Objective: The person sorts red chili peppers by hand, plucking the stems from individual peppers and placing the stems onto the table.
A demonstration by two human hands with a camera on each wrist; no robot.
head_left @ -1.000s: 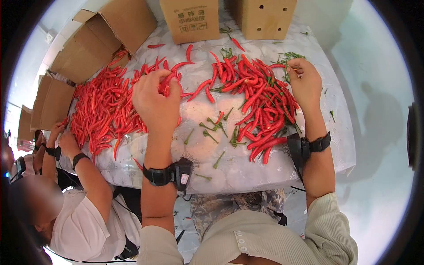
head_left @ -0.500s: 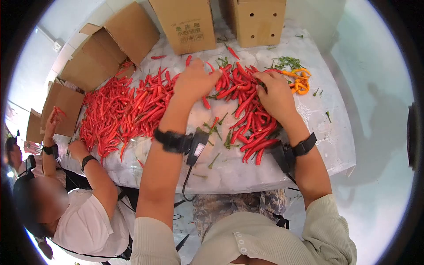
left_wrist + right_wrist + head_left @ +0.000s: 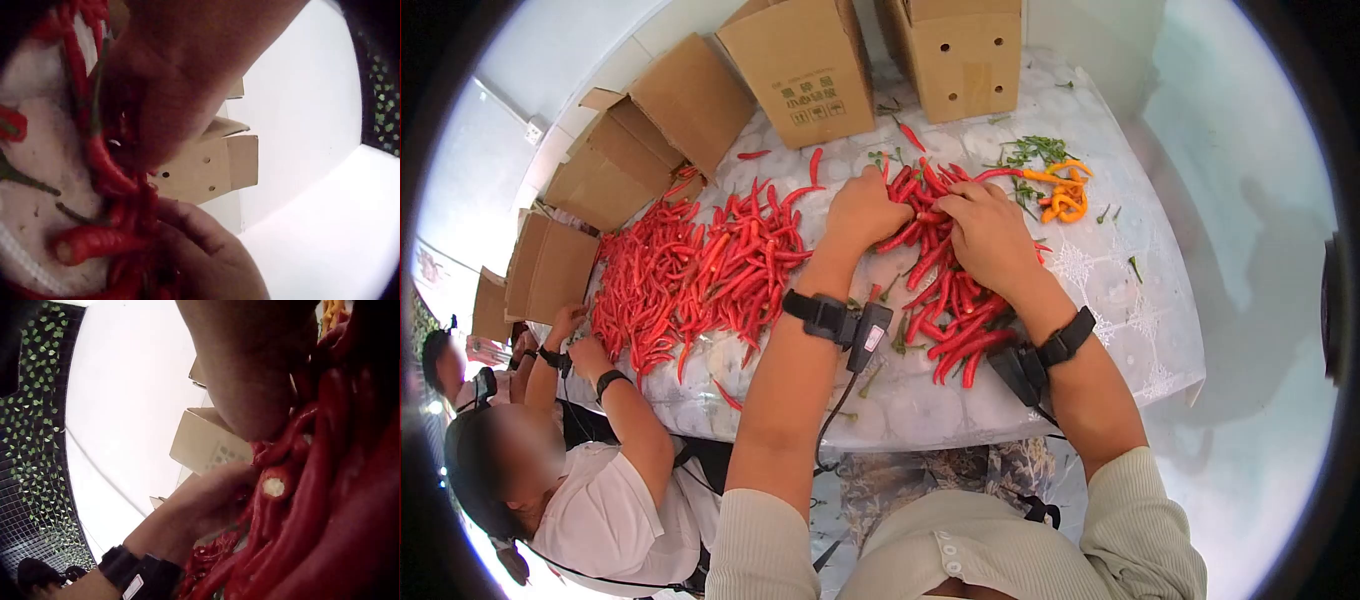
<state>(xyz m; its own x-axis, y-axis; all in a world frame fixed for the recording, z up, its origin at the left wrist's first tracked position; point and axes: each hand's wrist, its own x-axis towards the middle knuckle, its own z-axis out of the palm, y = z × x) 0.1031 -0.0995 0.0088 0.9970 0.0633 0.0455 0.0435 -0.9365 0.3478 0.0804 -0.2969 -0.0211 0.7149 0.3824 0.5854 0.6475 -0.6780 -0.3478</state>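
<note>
A loose pile of red chili peppers lies in front of me on the table, some with green stems. My left hand grips chilies at the pile's far left edge; in the right wrist view, red shows between its thumb and fingers. Close beside it, my right hand reaches over the pile from the right, fingers bent round chilies. The fingertips of both hands are largely hidden among the peppers. In the right wrist view, a chili shows a pale stemless end near both hands.
A larger heap of red chilies spreads to the left. Orange chilies and green stems lie at far right. Cardboard boxes line the back. Another person works at left. A wall bounds the right.
My left hand has moved right from the larger heap to the nearer pile. The right hand has come left from the stems and orange chilies, so both now work close together.
</note>
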